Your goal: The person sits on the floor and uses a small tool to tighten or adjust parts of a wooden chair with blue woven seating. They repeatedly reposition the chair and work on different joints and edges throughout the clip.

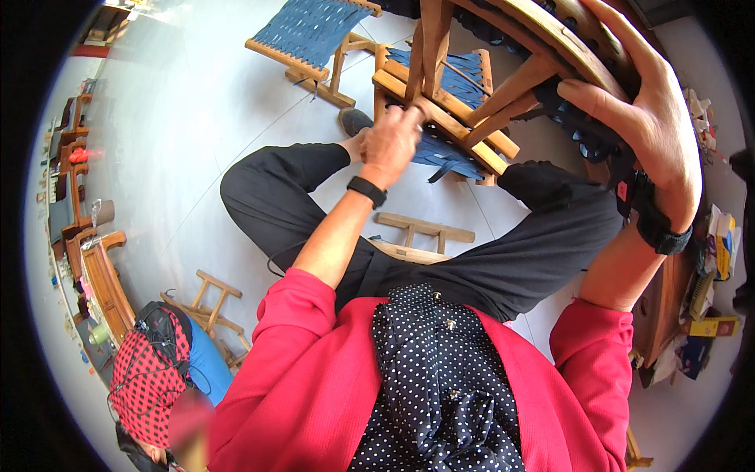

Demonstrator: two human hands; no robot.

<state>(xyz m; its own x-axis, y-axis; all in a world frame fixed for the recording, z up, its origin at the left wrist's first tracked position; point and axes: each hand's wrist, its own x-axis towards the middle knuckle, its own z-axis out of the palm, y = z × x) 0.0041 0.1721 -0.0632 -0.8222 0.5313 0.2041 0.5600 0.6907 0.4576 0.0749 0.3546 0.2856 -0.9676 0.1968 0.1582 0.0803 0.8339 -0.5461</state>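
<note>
My right hand (657, 118) is wrapped around the curved rail of a wooden folding stool (578, 55), which is tilted up at the upper right. The stool's legs reach down to a pair of parallel wooden bars (456, 122). Close to the left part of these bars is my left hand (391, 145), its fingers curled together and slightly blurred. Whatever it may be pinching is hidden. Beneath the bars lies blue woven strapping (444, 153) on a wooden frame. Dark strips also hang by the rail near my right hand.
Another stool with a blue woven seat (311, 31) stands at the top. Between my legs shows a low wooden frame (425, 228). A person in red-and-black dotted clothing (149, 354) is at lower left, near wooden furniture (106, 283). Boxes (720, 244) crowd the right edge.
</note>
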